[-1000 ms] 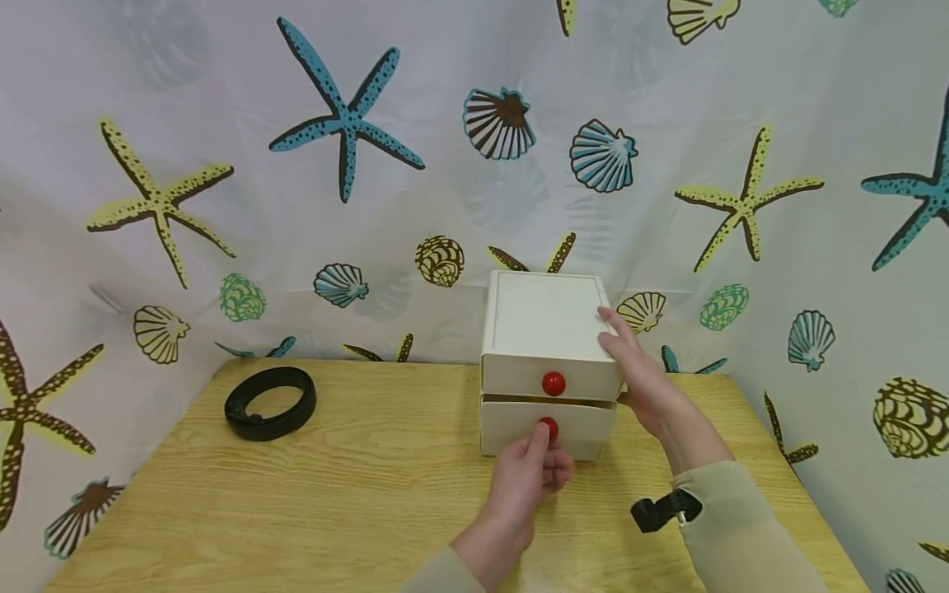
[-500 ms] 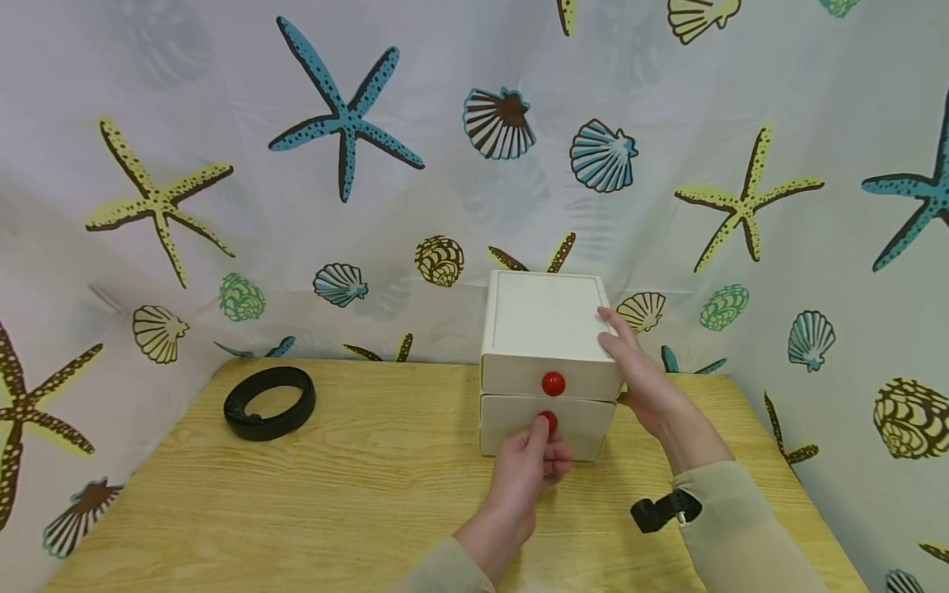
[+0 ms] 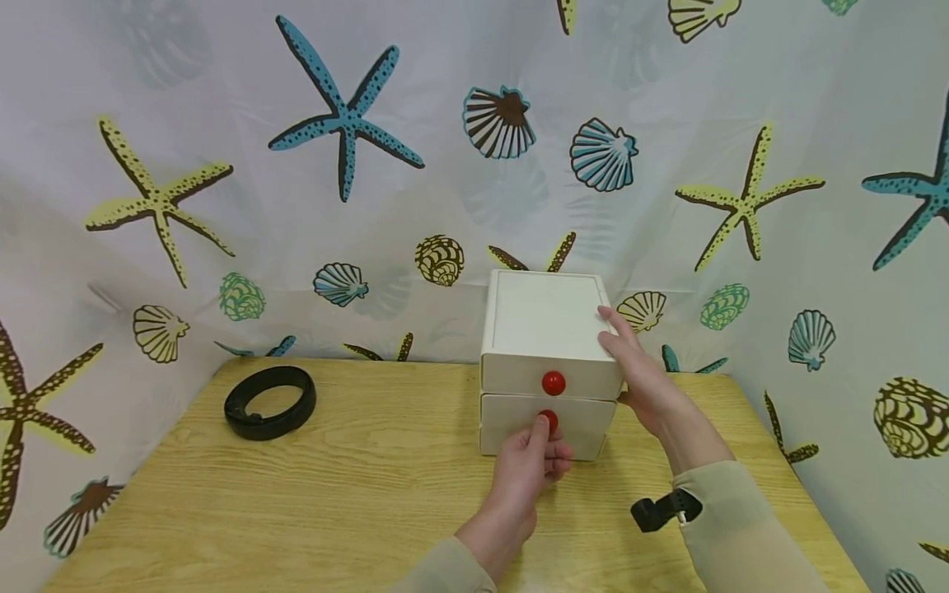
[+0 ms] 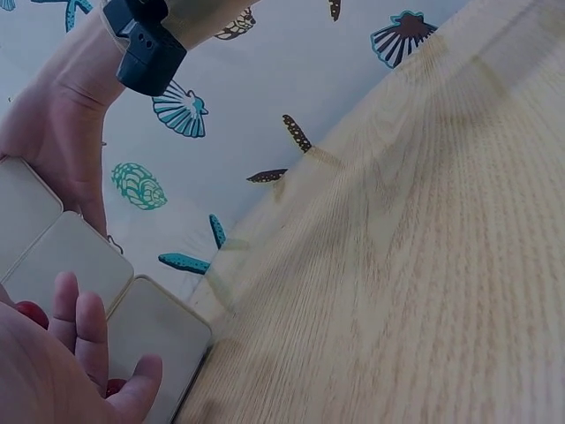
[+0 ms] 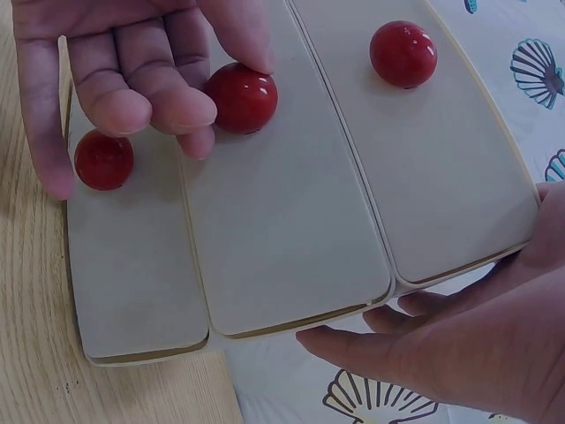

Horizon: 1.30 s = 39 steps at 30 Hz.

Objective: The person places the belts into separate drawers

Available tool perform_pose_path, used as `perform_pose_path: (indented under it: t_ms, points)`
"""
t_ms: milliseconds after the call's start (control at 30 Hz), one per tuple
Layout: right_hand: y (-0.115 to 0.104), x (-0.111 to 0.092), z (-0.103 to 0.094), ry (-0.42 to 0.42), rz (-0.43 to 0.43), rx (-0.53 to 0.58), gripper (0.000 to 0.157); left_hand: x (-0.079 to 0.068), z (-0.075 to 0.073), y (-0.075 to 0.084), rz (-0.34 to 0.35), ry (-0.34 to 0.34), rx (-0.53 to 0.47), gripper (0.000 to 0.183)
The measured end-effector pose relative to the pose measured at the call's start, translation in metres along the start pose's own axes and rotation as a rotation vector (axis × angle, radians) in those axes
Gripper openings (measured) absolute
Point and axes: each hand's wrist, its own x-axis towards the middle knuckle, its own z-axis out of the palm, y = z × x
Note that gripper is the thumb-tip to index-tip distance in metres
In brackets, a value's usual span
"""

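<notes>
A small white drawer chest [image 3: 549, 313] stands at the back of the wooden table. Three stacked fronts with red ball knobs show in the right wrist view, all flush with the body. My left hand [image 3: 515, 478] pinches the middle drawer's red knob [image 5: 243, 99] between thumb and index finger, its other fingers loosely bent below. The upper knob [image 3: 553, 383] and bottom knob [image 5: 104, 160] are untouched. My right hand [image 3: 648, 383] rests against the chest's right side, with fingertips at the top edge and more fingers along the side.
A black ring-shaped band [image 3: 270, 403] lies at the table's left rear. A curtain [image 3: 445, 189] printed with starfish and shells hangs close behind the chest. A black wrist camera [image 3: 663, 511] sits on my right sleeve.
The middle drawer, slightly ajar a second ago, has slid in until its front is flush. My left hand moved a little forward with the knob; the right hand stayed put.
</notes>
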Motion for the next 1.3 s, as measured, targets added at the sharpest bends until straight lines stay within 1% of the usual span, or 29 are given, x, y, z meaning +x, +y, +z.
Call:
perform_pose_path:
  t_ms: [433,600,867,967,1100,1300]
  points:
    - [0.0,0.0,0.0,0.006,-0.003,-0.004,0.065,0.003,0.003,0.002,0.026,0.018,-0.001,0.047]
    - [-0.001,0.001,0.001,0.007,0.001,-0.001,0.065,0.004,0.003,0.002,0.039,0.012,0.004,0.047]
    - [0.0,0.001,0.001,0.004,0.007,-0.008,0.065,0.003,-0.003,0.002,0.022,-0.031,0.019,0.049]
    - [0.0,0.001,0.001,0.004,0.008,-0.016,0.066,0.002,-0.005,0.003,0.003,-0.043,0.027,0.05]
    - [-0.001,0.0,0.001,0.005,0.009,-0.021,0.066,-0.002,-0.007,0.001,-0.033,-0.047,0.03,0.049]
    - [0.0,-0.001,0.001,0.003,0.001,-0.019,0.066,-0.008,-0.014,-0.004,-0.049,-0.042,0.045,0.047]
